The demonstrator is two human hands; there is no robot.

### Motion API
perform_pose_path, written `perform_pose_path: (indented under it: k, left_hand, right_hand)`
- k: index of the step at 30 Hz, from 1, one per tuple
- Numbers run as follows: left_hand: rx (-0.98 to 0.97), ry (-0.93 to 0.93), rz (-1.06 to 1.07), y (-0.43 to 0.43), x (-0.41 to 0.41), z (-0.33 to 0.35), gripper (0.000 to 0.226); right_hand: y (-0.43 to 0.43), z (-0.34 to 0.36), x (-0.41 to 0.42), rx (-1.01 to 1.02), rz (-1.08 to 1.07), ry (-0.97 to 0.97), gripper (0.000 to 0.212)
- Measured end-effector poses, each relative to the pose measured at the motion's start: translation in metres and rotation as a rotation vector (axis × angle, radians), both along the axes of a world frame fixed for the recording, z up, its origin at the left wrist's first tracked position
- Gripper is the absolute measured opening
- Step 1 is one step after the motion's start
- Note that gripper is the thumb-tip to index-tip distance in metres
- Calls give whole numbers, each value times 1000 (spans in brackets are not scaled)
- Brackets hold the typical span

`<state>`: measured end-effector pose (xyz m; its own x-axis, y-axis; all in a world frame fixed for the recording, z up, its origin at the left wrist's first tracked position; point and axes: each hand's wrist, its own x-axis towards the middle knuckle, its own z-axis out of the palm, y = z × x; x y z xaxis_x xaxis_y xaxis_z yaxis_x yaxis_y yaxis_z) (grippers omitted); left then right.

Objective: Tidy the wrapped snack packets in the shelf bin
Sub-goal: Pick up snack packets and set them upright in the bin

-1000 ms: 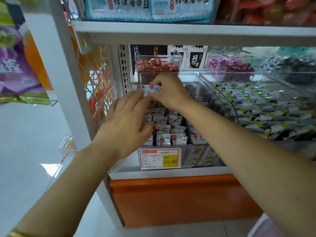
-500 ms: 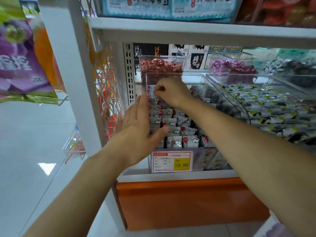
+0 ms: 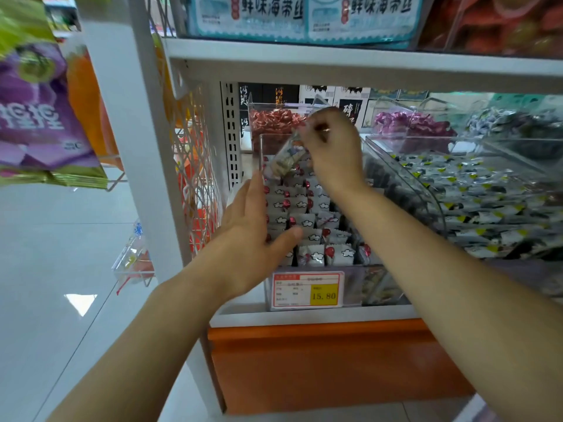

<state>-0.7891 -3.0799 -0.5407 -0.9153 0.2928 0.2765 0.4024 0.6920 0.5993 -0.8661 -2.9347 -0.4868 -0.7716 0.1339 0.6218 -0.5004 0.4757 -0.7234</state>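
A clear plastic shelf bin (image 3: 353, 287) holds rows of white snack packets (image 3: 307, 222) printed with clouds and red dots. My right hand (image 3: 332, 147) is raised above the back of the bin and pinches one white packet (image 3: 286, 161), which hangs tilted from my fingertips. My left hand (image 3: 253, 236) has straight fingers and lies flat against the left side of the bin, its thumb across the front packets. A price label reading 15.80 (image 3: 307, 289) is fixed to the bin's front.
A white shelf board (image 3: 365, 68) hangs low overhead. A curved clear bin of black and white packets (image 3: 475, 202) stands to the right. Bins of red candies (image 3: 274, 123) and purple candies (image 3: 405, 124) sit behind. A white wire side panel (image 3: 192, 166) and upright post are on the left.
My right hand has risen from the back rows of the bin, lifting one packet with it. My left hand has stayed flat at the bin's left side. The view has shifted left.
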Motion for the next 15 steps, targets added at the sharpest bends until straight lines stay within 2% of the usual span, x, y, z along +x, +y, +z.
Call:
perform_pose_path:
  k: [3,7,12,15]
  left_hand:
    - [18,102,78,1,7,6,84]
    - [54,365,236,4,21,20,67]
    - [141,282,206,10,38,24,46]
    - [208,218,140,11,45,26,18]
  right_hand:
    - [15,0,35,-243,-20,35,21]
    - [41,-6,81,-449,92,-79,8]
    - [56,-23,116,-789,332,-298,20]
    - [59,-27,121,-916,408,-358,20]
